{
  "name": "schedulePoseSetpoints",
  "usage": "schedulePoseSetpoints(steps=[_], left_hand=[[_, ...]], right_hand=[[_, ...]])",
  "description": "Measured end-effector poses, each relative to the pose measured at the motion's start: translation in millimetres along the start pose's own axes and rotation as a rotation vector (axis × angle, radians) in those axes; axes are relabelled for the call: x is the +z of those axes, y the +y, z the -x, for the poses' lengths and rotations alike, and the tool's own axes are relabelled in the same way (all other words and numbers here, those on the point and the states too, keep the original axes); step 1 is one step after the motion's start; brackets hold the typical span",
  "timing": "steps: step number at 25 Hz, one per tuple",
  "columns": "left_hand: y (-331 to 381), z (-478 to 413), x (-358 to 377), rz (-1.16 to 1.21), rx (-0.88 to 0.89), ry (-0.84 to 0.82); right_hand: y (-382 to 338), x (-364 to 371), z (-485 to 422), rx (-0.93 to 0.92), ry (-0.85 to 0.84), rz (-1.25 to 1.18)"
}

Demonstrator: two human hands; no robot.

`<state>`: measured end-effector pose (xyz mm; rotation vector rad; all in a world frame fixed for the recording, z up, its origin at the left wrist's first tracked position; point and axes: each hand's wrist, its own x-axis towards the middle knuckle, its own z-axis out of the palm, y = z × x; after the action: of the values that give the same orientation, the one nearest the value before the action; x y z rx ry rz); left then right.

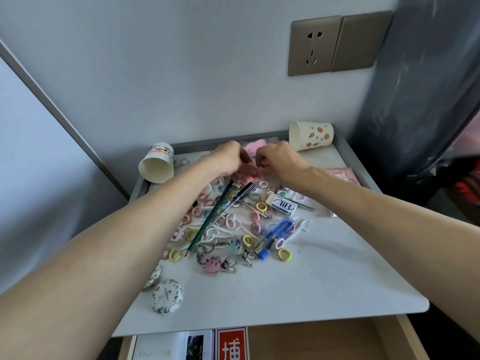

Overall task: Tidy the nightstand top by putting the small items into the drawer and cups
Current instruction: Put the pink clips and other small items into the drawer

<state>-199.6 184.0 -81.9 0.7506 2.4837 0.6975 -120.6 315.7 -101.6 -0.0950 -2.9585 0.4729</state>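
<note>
Both hands meet at the back of the white nightstand top (298,287). My left hand (228,158) and my right hand (279,161) both pinch a pink soft item (253,149) with curled fingers. Two paper cups lie on their sides: one at the back left (157,163), one at the back right (311,135). Several pastel hair ties (261,206), a green pencil (207,222), a screwdriver (240,194), an eraser (283,203), a blue pen (276,236), floss picks (302,227) and keychains (223,258) litter the middle. The drawer (324,341) below is open.
Two round patterned cases (167,296) sit at the front left. A pink packet (342,175) lies at the right edge. The drawer holds a red card (231,344) and papers. A wall socket (314,45) is above; a dark bag (420,100) hangs at the right.
</note>
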Motion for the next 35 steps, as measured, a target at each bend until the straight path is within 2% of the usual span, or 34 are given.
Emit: schedulePoseSetpoints(steps=[7, 12, 15, 17, 19, 21, 25, 30, 35], left_hand=[[12.0, 53.8, -21.6, 0.322, 0.072, 0.167], [13.4, 169.2, -12.0, 0.229, 0.029, 0.135], [-1.6, 249.0, 6.3, 0.427, -0.056, 0.041], [-9.4, 294.3, 22.9, 0.593, -0.108, -0.008], [-16.4, 323.8, 40.5, 0.666, -0.151, -0.010], [-26.2, 338.6, 53.8, 0.772, -0.210, 0.032], [-50.3, 336.0, 63.6, 1.019, -0.309, 0.105], [-58.8, 319.0, 73.3, 1.065, -0.245, 0.116], [-51.9, 315.8, 75.8, 1.112, -0.255, 0.077]], right_hand=[[-15.9, -44.1, 37.7, 0.031, 0.140, -0.244], [-74.5, -58.4, 112.3, 0.013, 0.036, -0.313], [-111.3, -51.8, 175.7, 0.037, -0.079, -0.629], [-130.9, -43.9, 213.3, 0.011, -0.175, -0.972], [-143.2, -33.8, 239.0, 0.034, -0.243, -1.314], [-150.0, -24.3, 255.2, 0.074, -0.277, -1.461], [-148.8, -10.6, 262.4, 0.183, -0.302, -1.436], [-144.7, 5.9, 255.1, 0.252, -0.233, -1.130], [-146.8, 8.1, 250.8, 0.265, -0.169, -1.045]])
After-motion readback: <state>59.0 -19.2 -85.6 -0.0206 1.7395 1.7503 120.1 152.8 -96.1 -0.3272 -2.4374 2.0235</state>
